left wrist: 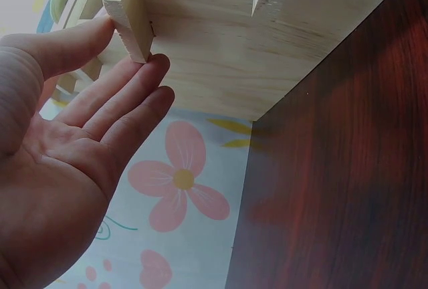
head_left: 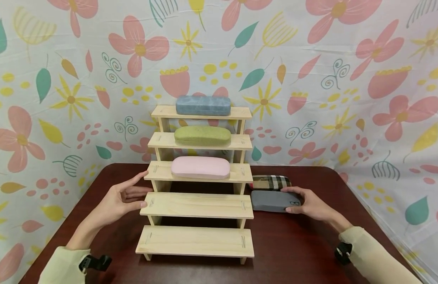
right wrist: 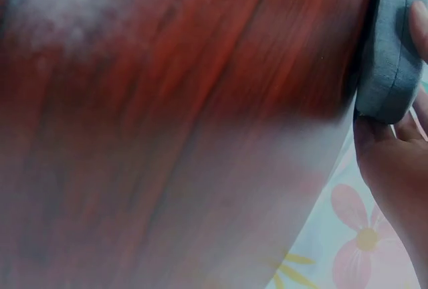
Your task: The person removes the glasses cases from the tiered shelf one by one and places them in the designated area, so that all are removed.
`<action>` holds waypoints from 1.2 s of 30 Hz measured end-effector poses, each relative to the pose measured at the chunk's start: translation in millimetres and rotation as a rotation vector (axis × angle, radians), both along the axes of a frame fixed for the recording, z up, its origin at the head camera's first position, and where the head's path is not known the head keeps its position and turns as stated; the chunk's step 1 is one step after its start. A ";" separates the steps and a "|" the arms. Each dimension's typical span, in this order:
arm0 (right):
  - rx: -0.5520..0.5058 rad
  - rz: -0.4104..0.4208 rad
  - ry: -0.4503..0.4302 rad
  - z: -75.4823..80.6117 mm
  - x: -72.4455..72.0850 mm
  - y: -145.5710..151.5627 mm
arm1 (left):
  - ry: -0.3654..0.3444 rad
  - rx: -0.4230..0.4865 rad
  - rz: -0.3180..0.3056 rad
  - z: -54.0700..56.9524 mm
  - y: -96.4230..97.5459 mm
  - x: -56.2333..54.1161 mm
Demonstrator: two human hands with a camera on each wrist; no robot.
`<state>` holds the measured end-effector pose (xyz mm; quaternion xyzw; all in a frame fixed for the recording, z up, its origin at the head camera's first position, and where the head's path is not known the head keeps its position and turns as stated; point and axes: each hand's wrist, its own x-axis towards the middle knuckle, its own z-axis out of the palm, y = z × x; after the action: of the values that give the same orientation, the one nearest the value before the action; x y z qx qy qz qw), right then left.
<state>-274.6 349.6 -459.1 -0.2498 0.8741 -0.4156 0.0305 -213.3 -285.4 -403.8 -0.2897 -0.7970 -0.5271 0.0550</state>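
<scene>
with the right hand pinching only one end of the gray glasses case, right of center in the head view, i judged it could tip and knock the stepped wooden rack. the left hand, fingers spread nearly straight, touched the rack's left edge; only the left wrist view showed its palm.

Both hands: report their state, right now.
Left hand: open, touching the wooden rack at its left side.
Right hand: holding the gray case by its right end.
</scene>
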 end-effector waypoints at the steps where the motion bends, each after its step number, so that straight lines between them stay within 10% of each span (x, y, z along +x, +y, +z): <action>1: -0.003 0.002 0.004 0.2 -0.1 0.0 | 0.001 0.001 0.000 -0.1 -0.1 -0.2; 36: 0.043 -0.015 0.083 0.5 1.0 7.0 | -0.011 0.006 -0.001 -0.2 0.1 0.3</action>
<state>-273.6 356.6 -458.5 -0.2598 0.8851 -0.3860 -0.0036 -212.9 -285.3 -404.0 -0.2873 -0.7953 -0.5313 0.0512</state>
